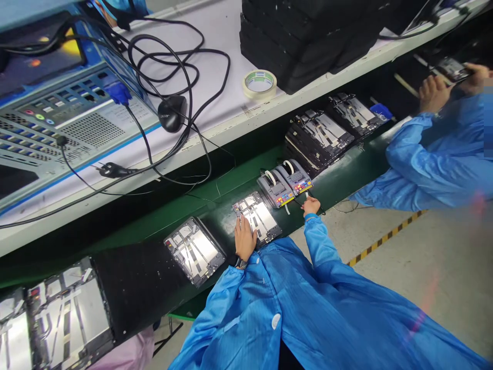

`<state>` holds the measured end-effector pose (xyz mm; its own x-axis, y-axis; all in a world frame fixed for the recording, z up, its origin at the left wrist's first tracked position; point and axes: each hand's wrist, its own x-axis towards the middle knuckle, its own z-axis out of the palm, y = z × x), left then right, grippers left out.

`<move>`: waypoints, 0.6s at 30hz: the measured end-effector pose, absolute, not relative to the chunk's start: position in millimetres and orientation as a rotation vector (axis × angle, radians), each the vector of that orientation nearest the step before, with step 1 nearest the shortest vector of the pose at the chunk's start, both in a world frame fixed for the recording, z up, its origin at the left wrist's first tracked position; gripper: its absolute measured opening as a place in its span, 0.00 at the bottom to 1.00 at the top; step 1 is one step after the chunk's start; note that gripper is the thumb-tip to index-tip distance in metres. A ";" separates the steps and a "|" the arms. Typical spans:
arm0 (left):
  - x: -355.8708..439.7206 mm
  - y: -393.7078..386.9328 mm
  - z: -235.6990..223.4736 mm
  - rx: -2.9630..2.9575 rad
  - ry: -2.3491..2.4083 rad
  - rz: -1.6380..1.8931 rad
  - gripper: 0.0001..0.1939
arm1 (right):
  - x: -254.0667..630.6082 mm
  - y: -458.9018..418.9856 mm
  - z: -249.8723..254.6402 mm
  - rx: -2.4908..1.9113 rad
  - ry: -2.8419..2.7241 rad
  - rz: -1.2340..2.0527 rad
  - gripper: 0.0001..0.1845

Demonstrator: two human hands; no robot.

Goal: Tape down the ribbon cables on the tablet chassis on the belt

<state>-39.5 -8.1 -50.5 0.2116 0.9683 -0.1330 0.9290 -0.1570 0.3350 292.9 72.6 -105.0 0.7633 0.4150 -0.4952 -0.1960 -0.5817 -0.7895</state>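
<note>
An opened tablet back [259, 216], with silver plates and small boards, lies on the green bench [342, 180]. My left hand [245, 239], with a watch at its wrist, lies flat on the tablet's near left edge, fingers stretched out. My right hand [310, 205] is at the bench edge just in front of two grey tape dispensers [285, 184]. Its fingers are curled together, and whatever they pinch is too small to make out. Both my sleeves are blue.
Another opened tablet [194, 250] lies to the left, with larger ones [57, 318] beyond it. Stacks of tablets [321, 136] stand to the right. The shelf above carries a computer case [57, 118], cables, a mouse [172, 113], a tape roll [260, 83] and black trays [308, 36]. A co-worker in blue [435, 159] holds a device at the right.
</note>
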 end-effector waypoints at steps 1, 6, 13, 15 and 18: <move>-39.8 -7.9 -50.9 2.152 1.768 0.155 0.33 | 293.1 71.8 -105.2 -2.012 -0.124 0.820 0.10; -39.7 -7.2 -51.2 2.144 1.769 0.126 0.34 | 294.7 75.9 -105.6 -1.784 0.036 0.848 0.14; -39.5 -6.7 -48.8 2.151 1.756 0.139 0.33 | 291.3 89.9 -111.0 -1.743 0.139 0.774 0.21; -39.1 -6.5 -47.7 2.141 1.756 0.124 0.33 | 288.2 91.7 -110.9 -1.755 0.138 0.736 0.22; -37.4 -6.0 -45.2 2.118 1.776 0.117 0.32 | 282.0 92.3 -105.6 -1.837 0.085 0.608 0.22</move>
